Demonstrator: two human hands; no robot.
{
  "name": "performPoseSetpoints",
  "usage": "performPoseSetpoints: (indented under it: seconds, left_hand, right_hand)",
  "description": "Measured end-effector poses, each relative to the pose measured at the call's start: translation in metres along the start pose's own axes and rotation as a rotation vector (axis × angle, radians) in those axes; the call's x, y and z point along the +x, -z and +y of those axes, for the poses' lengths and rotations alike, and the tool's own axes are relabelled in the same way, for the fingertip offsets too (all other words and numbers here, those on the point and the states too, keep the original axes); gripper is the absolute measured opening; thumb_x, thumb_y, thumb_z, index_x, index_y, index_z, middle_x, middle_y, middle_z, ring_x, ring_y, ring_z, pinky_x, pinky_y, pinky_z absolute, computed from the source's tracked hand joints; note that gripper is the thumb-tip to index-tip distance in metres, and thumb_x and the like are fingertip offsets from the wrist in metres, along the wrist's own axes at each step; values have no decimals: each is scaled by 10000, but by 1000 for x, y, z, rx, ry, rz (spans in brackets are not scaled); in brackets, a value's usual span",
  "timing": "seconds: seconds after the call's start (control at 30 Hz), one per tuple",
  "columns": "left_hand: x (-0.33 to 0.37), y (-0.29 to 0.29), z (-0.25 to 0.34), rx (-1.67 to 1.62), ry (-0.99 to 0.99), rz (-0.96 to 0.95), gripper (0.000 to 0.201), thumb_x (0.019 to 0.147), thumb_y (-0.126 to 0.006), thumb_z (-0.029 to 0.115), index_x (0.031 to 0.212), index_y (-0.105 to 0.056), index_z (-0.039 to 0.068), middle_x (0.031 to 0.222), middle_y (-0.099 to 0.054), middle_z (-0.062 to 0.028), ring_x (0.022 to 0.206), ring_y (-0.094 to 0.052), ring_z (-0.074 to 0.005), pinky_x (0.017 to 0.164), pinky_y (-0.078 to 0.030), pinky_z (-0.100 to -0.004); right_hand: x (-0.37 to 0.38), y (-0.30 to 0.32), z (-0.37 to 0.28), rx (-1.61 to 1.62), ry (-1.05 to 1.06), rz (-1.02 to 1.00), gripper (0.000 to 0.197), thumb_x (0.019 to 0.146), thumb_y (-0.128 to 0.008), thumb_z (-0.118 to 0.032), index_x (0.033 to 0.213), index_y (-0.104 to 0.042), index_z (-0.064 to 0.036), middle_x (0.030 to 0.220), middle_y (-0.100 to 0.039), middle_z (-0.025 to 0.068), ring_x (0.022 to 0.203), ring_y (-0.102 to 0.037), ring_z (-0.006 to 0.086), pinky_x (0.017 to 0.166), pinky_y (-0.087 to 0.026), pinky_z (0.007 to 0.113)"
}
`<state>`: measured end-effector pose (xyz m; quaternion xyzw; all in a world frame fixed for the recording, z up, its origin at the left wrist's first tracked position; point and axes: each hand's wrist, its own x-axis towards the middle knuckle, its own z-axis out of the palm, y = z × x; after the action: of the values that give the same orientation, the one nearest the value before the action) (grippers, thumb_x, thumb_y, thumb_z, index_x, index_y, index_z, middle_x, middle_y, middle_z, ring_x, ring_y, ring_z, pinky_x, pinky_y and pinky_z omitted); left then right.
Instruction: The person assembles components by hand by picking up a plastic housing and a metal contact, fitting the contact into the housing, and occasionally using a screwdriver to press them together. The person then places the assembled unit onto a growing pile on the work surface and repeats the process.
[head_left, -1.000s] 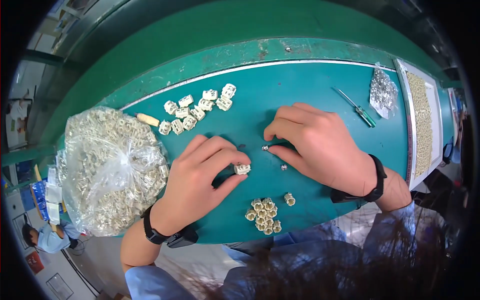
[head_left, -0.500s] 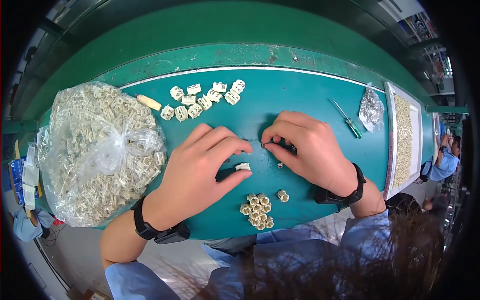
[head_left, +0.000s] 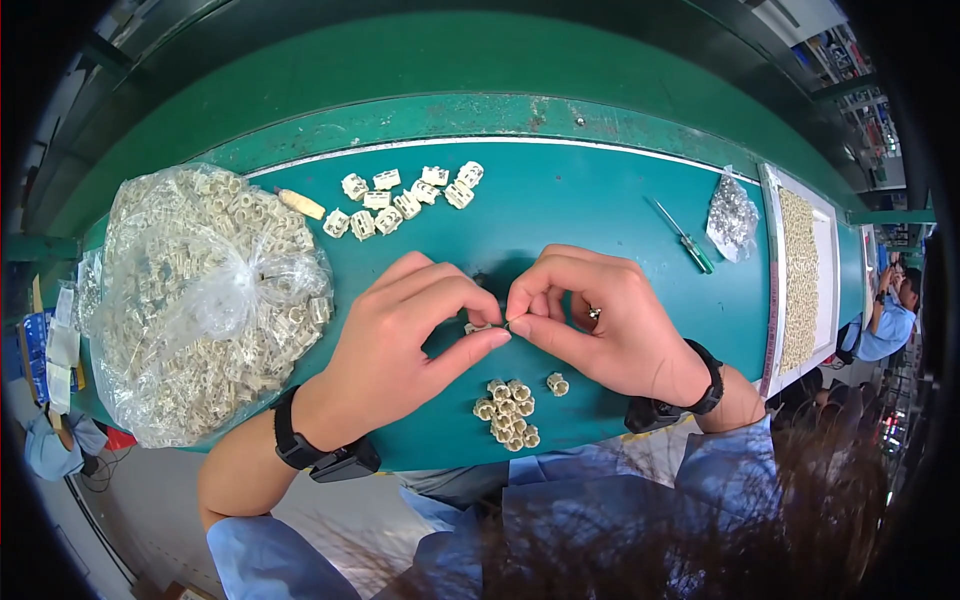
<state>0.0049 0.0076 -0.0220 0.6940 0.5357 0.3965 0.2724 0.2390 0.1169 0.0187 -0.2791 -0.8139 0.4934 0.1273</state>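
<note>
Pinching a cream part (head_left: 474,328), left hand (head_left: 398,325) now nearer right hand (head_left: 622,322) (metal piece (head_left: 594,313) in its grip).

The left arm (head_left: 240,460) is slanting in from the lower left, and the right arm (head_left: 740,402) is slanting in from the lower right. The left hand (head_left: 395,325) is bending its fingers and pinching, with its thumb (head_left: 468,353) pointing right. The right hand (head_left: 625,310) is pinching with its first finger and thumb, and its other fingers are curling under. Both hands are showing their backs, and their tips are sitting close together.
</note>
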Motion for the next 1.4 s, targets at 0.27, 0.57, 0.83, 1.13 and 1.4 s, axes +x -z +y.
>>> performPoseSetpoints:
  seconds: [0.27, 0.57, 0.83, 1.13, 1.4]
  left_hand:
    - [1, 2, 2, -53, -35, -7, 131, 951, -918, 92, 1035, -818, 88, 997, -824, -36, 840, -657, -212, 693, -505, -341]
    - [-1, 1, 3, -134, -50, -39, 112, 962, -901, 75, 1022, -806, 75, 985, -809, -48, 845, -660, -214, 708, -507, -334]
    - [-4, -1, 3, -161, -54, -21, 115, 952, -895, 38, 1007, -795, 57, 961, -789, -55, 845, -658, -214, 725, -516, -335]
    - [-3, -1, 1, -163, -55, -19, 126, 944, -899, 27, 1027, -806, 50, 956, -784, -59, 833, -644, -212, 738, -517, -338]
    - [1, 2, 3, -56, -1, -16, 193, 907, -933, 46, 1062, -822, 77, 987, -791, -35, 878, -647, -206, 745, -512, -327]
  right_hand:
    - [-1, 3, 1, 66, -1, -32, 101, 1010, -839, -35, 1094, -812, -83, 950, -727, 3, 790, -677, 76, 573, -440, 256]
    - [-4, -2, 2, 75, 86, -36, 86, 1014, -822, -9, 1087, -794, -44, 931, -715, 29, 774, -688, 106, 590, -500, 276]
    - [-4, -8, 5, 137, 83, -30, 78, 1014, -811, 12, 1072, -780, -30, 924, -708, 45, 774, -690, 126, 652, -553, 293]
    - [-4, -7, 4, 155, 53, -32, 71, 1018, -803, 11, 1071, -785, -32, 924, -714, 37, 779, -690, 112, 668, -548, 285]
    - [9, 13, 7, -55, -36, 37, 46, 957, -859, -29, 978, -819, -21, 810, -695, 33, 712, -652, 104, 638, -514, 292]
